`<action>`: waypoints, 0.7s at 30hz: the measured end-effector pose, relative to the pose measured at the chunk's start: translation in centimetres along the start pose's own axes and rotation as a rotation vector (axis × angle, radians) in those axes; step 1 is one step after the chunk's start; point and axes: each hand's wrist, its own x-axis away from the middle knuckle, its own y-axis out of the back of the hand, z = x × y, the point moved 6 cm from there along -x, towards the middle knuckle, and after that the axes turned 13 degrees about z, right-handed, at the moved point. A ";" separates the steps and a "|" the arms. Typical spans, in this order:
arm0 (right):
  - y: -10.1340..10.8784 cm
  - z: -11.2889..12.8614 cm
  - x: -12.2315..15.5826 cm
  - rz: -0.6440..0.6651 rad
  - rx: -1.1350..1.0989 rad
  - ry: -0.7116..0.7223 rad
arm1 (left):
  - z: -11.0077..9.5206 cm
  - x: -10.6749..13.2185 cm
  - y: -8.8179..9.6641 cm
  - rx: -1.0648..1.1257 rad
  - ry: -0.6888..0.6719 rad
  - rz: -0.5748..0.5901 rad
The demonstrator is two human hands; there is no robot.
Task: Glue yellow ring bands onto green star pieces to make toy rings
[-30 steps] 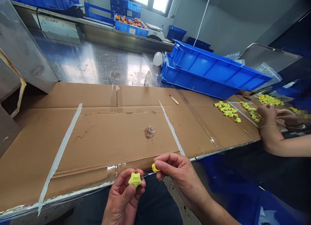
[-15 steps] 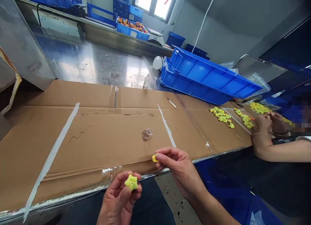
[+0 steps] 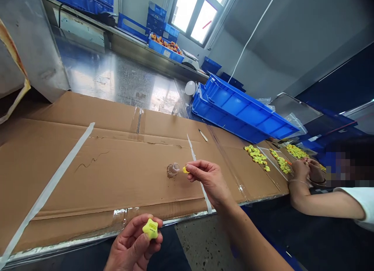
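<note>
Between thumb and fingers, my left hand [image 3: 136, 243] grips a yellow-green star-shaped piece [image 3: 150, 229], its marked face turned up, just off the table's front edge. My right hand [image 3: 206, 177] pinches a small yellow piece [image 3: 185, 169] whose exact kind I cannot make out. That piece hangs close to the right of a small clear cup [image 3: 173, 169], apparently without touching it. The cup stands on the cardboard table cover [image 3: 117, 177], with wet-looking marks around its base.
A pen-like tool with a pale handle [image 3: 203, 135] lies beyond my right hand. Blue crates [image 3: 239, 107] stand at the back right. Several yellow pieces [image 3: 257, 154] lie in groups on the right, near another person's hands [image 3: 304, 169]. White tape [image 3: 58, 185] crosses the cardboard.
My right hand has moved forward with the small yellow piece, towards the clear cup. My left hand still holds the star, a little lower and further left; the view has tilted.
</note>
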 end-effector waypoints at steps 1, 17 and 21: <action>0.0 0.2 -0.2 -0.001 0.024 0.007 | 0.0 0.0 0.0 0.004 0.001 0.002; -0.6 1.2 -2.5 0.067 0.194 -0.055 | 0.0 0.2 -0.3 0.097 0.032 0.030; -0.4 0.8 -2.4 0.097 0.113 -0.094 | 0.0 0.3 -0.3 0.094 0.043 0.027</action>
